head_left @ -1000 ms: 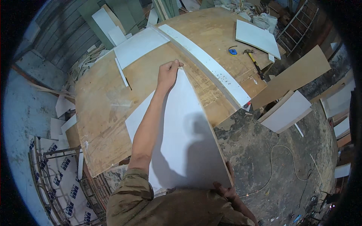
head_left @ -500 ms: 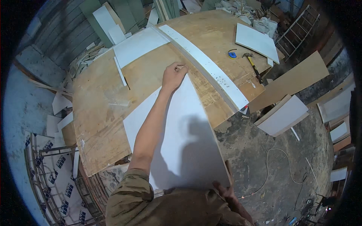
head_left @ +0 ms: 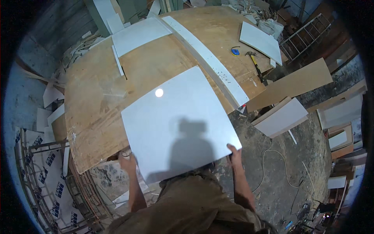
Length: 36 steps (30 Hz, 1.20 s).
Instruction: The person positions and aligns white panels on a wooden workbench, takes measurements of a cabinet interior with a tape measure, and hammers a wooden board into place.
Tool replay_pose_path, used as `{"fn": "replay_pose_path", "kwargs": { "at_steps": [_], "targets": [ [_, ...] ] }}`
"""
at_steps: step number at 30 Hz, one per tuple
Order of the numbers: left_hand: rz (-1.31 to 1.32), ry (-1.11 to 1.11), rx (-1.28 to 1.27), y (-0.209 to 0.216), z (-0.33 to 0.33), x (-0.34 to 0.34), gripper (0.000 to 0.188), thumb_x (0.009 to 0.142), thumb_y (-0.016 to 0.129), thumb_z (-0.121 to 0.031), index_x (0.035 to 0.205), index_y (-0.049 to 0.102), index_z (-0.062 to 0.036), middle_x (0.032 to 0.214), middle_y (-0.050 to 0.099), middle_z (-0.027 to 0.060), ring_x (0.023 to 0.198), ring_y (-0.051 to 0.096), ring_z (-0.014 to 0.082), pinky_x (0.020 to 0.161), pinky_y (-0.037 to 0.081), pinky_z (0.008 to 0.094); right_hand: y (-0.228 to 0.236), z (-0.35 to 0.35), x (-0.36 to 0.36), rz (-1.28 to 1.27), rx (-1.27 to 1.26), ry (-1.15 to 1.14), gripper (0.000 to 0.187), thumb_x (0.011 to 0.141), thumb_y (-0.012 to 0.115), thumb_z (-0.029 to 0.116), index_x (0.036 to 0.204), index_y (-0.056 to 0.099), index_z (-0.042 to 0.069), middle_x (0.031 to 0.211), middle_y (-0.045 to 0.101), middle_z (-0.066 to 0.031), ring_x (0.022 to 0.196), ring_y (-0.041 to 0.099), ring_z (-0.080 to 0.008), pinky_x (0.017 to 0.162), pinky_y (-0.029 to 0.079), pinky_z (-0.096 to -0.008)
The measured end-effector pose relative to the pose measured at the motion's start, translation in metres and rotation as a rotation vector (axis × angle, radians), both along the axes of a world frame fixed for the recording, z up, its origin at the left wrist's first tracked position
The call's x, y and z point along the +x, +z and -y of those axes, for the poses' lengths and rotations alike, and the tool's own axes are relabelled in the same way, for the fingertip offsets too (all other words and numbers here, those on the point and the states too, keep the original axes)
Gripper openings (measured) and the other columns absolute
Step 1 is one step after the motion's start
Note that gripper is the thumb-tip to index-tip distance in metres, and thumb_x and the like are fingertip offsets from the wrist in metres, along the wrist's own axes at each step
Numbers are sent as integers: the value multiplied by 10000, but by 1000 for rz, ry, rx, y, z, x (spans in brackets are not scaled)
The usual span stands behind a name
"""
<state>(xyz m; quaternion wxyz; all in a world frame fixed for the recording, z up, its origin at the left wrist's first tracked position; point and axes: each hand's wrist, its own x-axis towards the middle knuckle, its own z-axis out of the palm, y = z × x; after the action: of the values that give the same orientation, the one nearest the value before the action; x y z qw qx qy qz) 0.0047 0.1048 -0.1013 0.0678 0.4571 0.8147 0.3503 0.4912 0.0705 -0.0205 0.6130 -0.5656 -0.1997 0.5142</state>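
A large white board (head_left: 183, 109) lies in front of me, its far part over the wooden worktable (head_left: 93, 128) and its near edge close to my body. My right hand (head_left: 235, 155) grips its near right corner, thumb on top and fingers beneath. At the near left edge my left hand (head_left: 127, 162) holds the board's side, with some fingers hidden. A round glare spot and my shadow show on the white surface.
Beyond the board, a long white strip (head_left: 210, 58) crosses the table beside another white panel (head_left: 140, 36). A blue tape measure (head_left: 235, 51), a hammer (head_left: 255, 64) and a white panel (head_left: 261, 42) lie at right. Boards (head_left: 282, 119) and a cable (head_left: 265, 167) are on the floor.
My left hand has come back from the board's far corner to its near left edge. My right hand now grips the near right corner, and the board's surface has tilted.
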Motion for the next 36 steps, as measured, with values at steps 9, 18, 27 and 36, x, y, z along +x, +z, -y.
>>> {"fn": "replay_pose_path", "kwargs": {
  "at_steps": [9, 18, 27, 36],
  "targets": [
    [1198, -338, 221, -28, 96, 61, 509, 1005, 414, -438, 1288, 480, -20, 1224, 575, 79, 1095, 565, 203, 923, 466, 364, -66, -85, 30, -243, 16, 51, 350, 873, 650, 184, 1154, 571, -9, 1114, 605, -72, 1018, 570, -168, 847, 456, -322],
    [1026, 130, 253, -47, 20, 110, 412, 930, 592, -155, 1248, 510, 94, 1097, 613, 85, 953, 570, 165, 826, 457, 304, -49, -142, 55, 558, -384, 242, 656, 814, 664, 573, 616, 629, -52, 535, 597, -112, 486, 601, -209, 484, 480, -366],
    [824, 164, 499, -71, -51, 111, 398, 889, 563, -58, 1245, 525, 116, 1172, 616, 170, 1016, 590, 199, 895, 460, 294, -115, -190, 102, 1082, -226, 329, 699, 848, 585, 602, 727, 653, -83, 635, 636, -223, 672, 665, -370, 681, 491, -458],
    [936, 37, 592, -60, -48, 105, 416, 861, 521, 10, 1254, 503, 145, 1206, 611, 187, 1071, 592, 225, 942, 451, 303, -125, -199, 82, 1084, -316, 513, 639, 944, 438, 551, 794, 691, -17, 781, 651, -221, 811, 657, -385, 788, 483, -452]
  ]
}}
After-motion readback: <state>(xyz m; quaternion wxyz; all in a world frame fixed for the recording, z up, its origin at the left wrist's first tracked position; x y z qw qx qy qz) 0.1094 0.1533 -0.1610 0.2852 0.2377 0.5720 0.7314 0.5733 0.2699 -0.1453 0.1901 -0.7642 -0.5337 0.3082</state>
